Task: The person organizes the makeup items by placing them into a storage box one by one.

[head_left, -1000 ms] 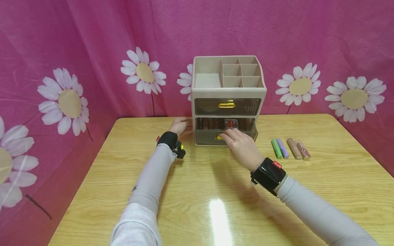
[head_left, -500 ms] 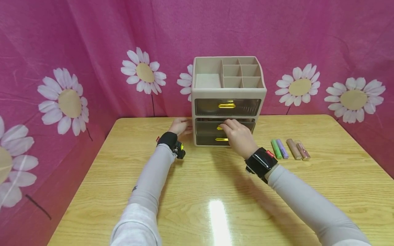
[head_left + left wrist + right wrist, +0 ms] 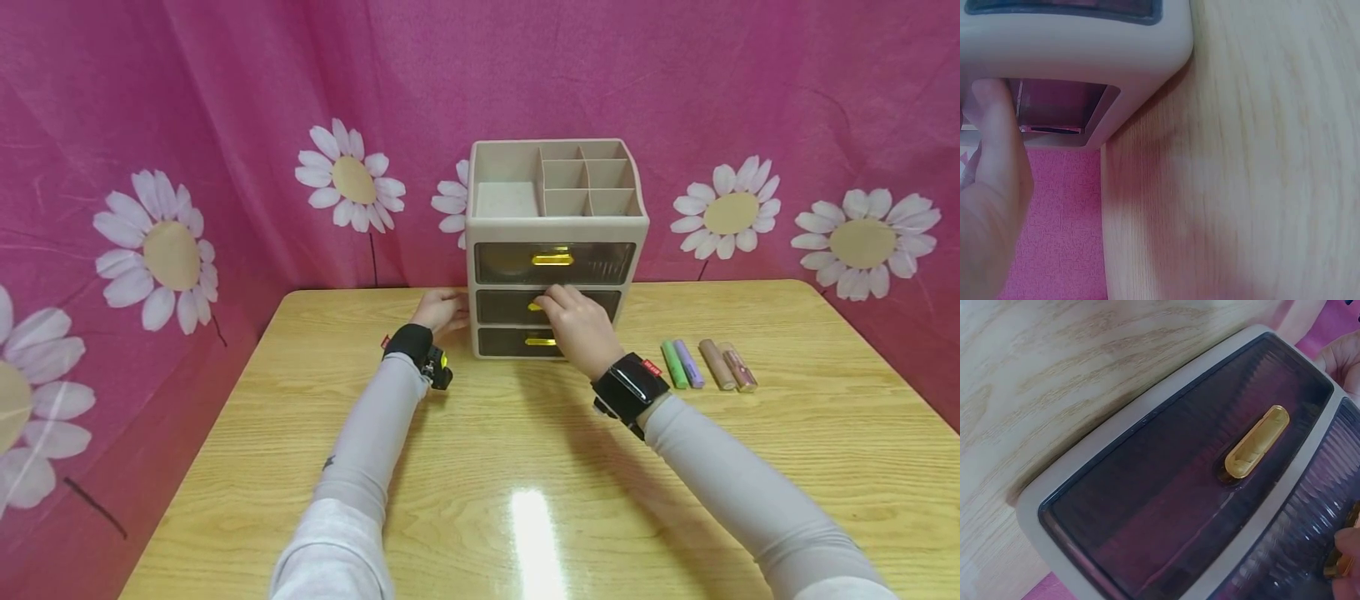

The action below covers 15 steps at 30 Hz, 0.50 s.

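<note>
Around us hangs a pink daisy-print cloth (image 3: 225,125), and below it our wooden table (image 3: 525,467) carries a beige drawer organizer (image 3: 555,225) at its far edge. A second ago its middle drawer (image 3: 510,307) stood pulled out with small items showing inside; half a second ago it was nearly in; now it sits flush with the frame, so we judge the closing all but finished. Our left hand (image 3: 440,308) has stayed flat against the organizer's left side, bracing it. Our right hand (image 3: 576,325) rests on the drawer front, fingers lightly bent at the gold handle; whether they pinch it we cannot tell. Four tubes (image 3: 708,363) lie to the right, well apart from the hands.

The head view hides the contact. The left wrist view shows our thumb (image 3: 994,131) lying straight on the side wall. The right wrist view shows the bottom drawer (image 3: 1172,487) shut, its gold handle (image 3: 1257,442) untouched, and a fingertip (image 3: 1349,545) at the middle drawer's handle.
</note>
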### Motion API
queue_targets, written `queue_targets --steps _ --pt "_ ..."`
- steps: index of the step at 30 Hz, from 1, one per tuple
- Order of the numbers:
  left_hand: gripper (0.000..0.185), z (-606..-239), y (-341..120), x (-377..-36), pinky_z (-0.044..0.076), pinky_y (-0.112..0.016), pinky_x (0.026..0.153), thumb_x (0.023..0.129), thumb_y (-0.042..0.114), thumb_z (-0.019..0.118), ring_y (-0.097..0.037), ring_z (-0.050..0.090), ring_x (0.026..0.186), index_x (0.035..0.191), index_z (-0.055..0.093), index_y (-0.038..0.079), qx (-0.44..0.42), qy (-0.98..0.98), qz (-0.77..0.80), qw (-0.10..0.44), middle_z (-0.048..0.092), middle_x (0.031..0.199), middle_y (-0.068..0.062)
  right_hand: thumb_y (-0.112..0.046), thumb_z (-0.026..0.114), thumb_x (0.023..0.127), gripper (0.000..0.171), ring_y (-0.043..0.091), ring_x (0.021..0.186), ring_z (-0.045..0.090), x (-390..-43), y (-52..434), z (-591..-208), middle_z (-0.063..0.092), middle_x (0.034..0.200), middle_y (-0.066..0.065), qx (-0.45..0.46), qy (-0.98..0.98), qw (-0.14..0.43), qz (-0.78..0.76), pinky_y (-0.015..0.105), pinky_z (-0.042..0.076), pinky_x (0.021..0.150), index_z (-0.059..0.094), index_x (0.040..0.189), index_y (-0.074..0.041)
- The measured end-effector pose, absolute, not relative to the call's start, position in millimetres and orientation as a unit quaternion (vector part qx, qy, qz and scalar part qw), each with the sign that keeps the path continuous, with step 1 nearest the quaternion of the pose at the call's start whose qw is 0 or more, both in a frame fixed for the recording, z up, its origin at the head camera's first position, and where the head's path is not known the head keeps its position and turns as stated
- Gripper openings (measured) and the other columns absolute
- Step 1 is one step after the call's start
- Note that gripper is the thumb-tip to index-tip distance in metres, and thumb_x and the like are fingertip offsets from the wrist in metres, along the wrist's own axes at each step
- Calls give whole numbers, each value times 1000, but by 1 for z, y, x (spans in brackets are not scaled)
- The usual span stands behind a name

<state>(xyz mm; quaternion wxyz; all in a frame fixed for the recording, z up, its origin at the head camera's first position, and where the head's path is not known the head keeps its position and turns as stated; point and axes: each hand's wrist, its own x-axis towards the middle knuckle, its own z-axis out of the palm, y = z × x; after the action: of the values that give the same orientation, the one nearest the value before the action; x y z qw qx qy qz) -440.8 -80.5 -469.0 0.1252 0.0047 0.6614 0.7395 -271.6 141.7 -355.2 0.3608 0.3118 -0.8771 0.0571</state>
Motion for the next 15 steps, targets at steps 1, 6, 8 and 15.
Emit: queue_targets --steps 1,6,8,15 --pt "31 -465 -80 -437 52 -38 80 92 1 48 -28 61 89 122 51 -7 1 662 739 126 60 102 -22 14 58 74 25 26 82 55 -272 142 -355 58 88 11 311 -877 361 58 33 51 67 65 95 3" --pt "32 -457 -80 -430 52 -37 80 91 0 48 -27 61 89 123 50 -6 -5 663 737 132 60 103 -21 14 59 72 25 25 80 54 -273 142 -354 58 88 11 311 -877 362 58 33 51 66 65 94 3" --pt "31 -461 -83 -432 53 -36 77 91 1 49 -26 62 87 122 52 -5 8 659 740 135 61 100 -19 14 59 72 25 25 80 54 -273 142 -354 57 88 11 313 -876 363 58 34 51 65 64 94 3" --pt "32 -519 -90 -491 54 -37 73 90 7 55 -26 63 87 122 55 3 8 659 739 138 63 101 -15 14 60 72 26 26 81 55 -273 142 -354 58 89 11 314 -876 362 53 34 51 65 64 95 3"
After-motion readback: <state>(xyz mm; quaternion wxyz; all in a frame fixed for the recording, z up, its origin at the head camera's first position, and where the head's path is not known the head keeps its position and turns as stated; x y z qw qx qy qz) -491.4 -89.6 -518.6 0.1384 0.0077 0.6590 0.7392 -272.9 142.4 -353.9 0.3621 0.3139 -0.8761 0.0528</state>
